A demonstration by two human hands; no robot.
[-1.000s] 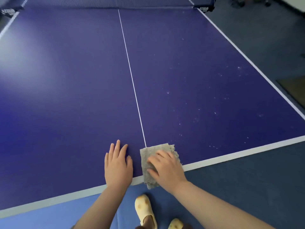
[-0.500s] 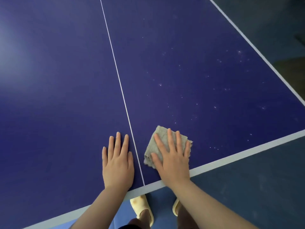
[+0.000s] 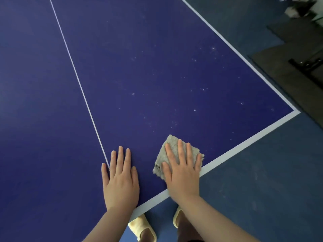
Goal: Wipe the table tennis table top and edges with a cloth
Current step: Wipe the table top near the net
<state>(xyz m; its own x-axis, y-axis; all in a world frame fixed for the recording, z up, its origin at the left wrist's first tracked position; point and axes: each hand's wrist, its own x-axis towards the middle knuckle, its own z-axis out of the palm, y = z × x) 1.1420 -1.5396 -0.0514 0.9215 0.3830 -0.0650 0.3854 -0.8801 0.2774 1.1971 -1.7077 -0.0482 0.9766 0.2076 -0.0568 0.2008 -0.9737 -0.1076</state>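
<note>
Table top (image 3: 52, 102): dark blue-violet, matte, fills the left and centre of the view. Thin white centre line (image 3: 76, 81) runs from upper left down toward the near edge, ending at the left hand.

Left hand (image 3: 120, 180): flat on the table, palm down, fingers straight and slightly spread, holding nothing. Its little finger lies across the foot of the centre line.

Below the near edge, two pale yellow slippers (image 3: 142, 227) on the floor, partly hidden by the forearms.

Right hand (image 3: 182, 173): just beside the left, not touching it. Flat, fingers straight and fanned, pressing down on the cloth. Heel of the palm sits over the white end line (image 3: 236, 151).

Cloth (image 3: 172, 145): grey, nubbly, frayed edges, folded into a rough square, lying on the table just inside the near edge. Hand covers most of it; far corner and right fringe show.

Beyond the cloth, small white specks (image 3: 174, 110) scattered across the right half of the table.

White side line (image 3: 236, 51) meets the end line at the right corner. Past it, dark blue-grey floor (image 3: 271, 180). Upper right: dark mats or boards (image 3: 288, 67), plus blurred objects, not identifiable.

No legible writing in view.
</note>
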